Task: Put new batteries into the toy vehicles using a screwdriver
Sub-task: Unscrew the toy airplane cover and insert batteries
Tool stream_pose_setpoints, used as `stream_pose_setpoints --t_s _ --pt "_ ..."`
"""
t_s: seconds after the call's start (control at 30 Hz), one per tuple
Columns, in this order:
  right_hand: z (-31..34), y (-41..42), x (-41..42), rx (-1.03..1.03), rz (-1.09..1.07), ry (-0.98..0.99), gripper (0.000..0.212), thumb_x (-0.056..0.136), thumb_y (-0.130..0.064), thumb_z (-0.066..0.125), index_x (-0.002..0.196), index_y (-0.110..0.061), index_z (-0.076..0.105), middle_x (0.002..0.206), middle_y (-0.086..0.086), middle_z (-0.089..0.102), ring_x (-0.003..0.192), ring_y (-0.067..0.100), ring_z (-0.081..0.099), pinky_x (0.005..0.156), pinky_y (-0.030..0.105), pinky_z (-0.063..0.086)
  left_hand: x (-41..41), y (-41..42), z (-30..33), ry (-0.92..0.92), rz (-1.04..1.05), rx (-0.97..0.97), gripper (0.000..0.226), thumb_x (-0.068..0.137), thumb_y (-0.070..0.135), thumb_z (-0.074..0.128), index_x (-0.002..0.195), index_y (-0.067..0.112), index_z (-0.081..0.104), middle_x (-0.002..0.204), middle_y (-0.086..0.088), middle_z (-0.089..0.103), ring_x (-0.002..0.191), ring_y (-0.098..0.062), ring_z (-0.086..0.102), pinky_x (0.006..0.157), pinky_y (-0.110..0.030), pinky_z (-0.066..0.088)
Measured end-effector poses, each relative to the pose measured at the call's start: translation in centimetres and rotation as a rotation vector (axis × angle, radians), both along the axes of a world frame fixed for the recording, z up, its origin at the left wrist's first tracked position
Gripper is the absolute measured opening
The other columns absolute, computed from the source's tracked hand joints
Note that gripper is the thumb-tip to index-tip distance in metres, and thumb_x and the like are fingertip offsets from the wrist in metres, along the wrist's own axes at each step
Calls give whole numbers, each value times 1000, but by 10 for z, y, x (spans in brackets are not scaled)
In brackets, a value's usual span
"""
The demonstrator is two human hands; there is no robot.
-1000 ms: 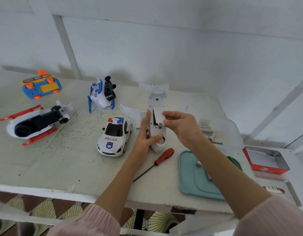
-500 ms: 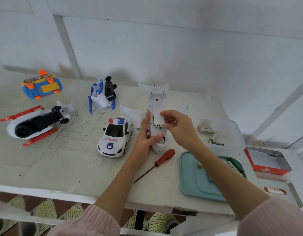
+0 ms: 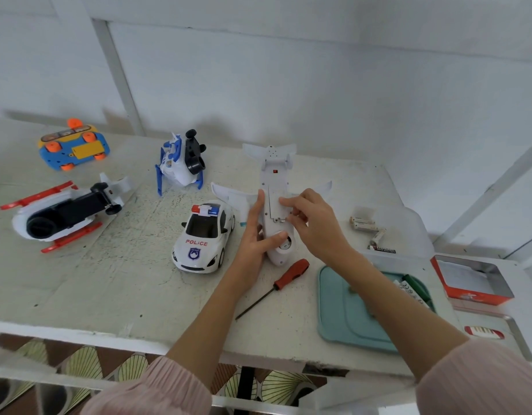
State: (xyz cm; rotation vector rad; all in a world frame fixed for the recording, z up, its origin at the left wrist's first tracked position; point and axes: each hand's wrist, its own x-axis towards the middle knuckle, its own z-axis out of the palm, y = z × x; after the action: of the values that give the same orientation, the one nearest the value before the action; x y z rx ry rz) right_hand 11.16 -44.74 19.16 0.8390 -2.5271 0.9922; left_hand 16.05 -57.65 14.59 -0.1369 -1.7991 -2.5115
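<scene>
Steadying the upturned toy plane (image 3: 273,211) on the table (image 3: 109,289) with left hand (image 3: 254,235) fingers curled round its belly, right hand (image 3: 311,223) fingertips pressing the battery cover (image 3: 276,209) flat, screwdriver (image 3: 276,284) lying just below both hands; probably light, stiff, slippery plastic, best gripped mid-body, not by thin wings.

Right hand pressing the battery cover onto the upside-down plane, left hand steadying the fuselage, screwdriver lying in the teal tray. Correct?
Not quite. The head view shows the screwdriver lying on the bare table, just left of the teal tray, not in it. The rest holds: the right hand presses the battery cover onto the upside-down plane, and the left hand steadies the fuselage.
</scene>
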Motion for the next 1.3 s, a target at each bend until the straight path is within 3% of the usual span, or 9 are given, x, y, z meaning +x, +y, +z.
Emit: stream_pose_setpoints --t_s 0.1,0.2,0.4,0.63,0.77,0.87,1.0,1.13,1.3 --pt "3 1 -2 41 34 -19 29 80 6 60 108 1 64 88 12 53 77 21 50 70 20 39 0 0 0 -1 2 -10 84 78 10 63 140 53 26 147 5 42 121 -13 55 92 -26 48" --pt "9 2 -4 57 53 -65 29 79 -2 65 108 -1 64 86 7 52 74 16 48 68 14 37 0 0 0 3 -6 -10 84 79 9 63 142 50 25 148 3 42 124 -14 53 92 -24 48" --pt "12 2 -7 96 42 -94 27 78 -6 68 105 -4 63 84 3 49 73 15 45 69 18 34 0 -1 0 -4 -20 3 82 86 -3 59 141 49 26 146 -2 44 122 -14 55 90 -24 49" --pt "13 0 -9 123 44 -112 28 80 -7 67 108 -3 63 84 4 49 76 16 45 69 16 31 -2 -1 0 -18 -8 -17 85 79 7 63 142 49 24 146 2 44 121 -15 56 91 -26 48" --pt "22 5 -7 160 77 -129 30 85 -7 62 115 -8 63 88 1 50 73 11 46 69 7 35 -1 -1 -1 -12 2 -24 84 81 8 64 140 52 25 147 3 42 120 -14 56 90 -25 48" --pt "22 17 5 72 119 -42 19 80 -1 66 98 -7 68 83 -1 54 67 1 49 67 6 40 1 -1 -1 3 -14 -63 84 84 6 65 140 53 23 149 4 39 121 -13 55 93 -26 48" --pt "7 39 33 -14 105 -38 13 73 -5 74 81 -9 64 71 -4 56 60 6 52 60 15 45 3 0 0 -4 3 -96 87 84 7 65 146 47 19 151 4 35 121 -7 53 94 -25 49" --pt "-15 52 51 82 104 -142 21 71 -8 76 88 -9 63 85 -1 60 77 10 52 66 16 43 3 0 1 -5 13 -103 84 87 0 60 144 46 20 152 3 33 124 -5 49 90 -19 48" --pt "-22 49 52 200 157 -247 39 70 -10 77 107 -10 62 104 -1 62 92 13 46 77 3 31 3 1 1 -4 24 -115 84 87 0 59 142 48 19 152 2 34 122 -9 51 92 -22 48"
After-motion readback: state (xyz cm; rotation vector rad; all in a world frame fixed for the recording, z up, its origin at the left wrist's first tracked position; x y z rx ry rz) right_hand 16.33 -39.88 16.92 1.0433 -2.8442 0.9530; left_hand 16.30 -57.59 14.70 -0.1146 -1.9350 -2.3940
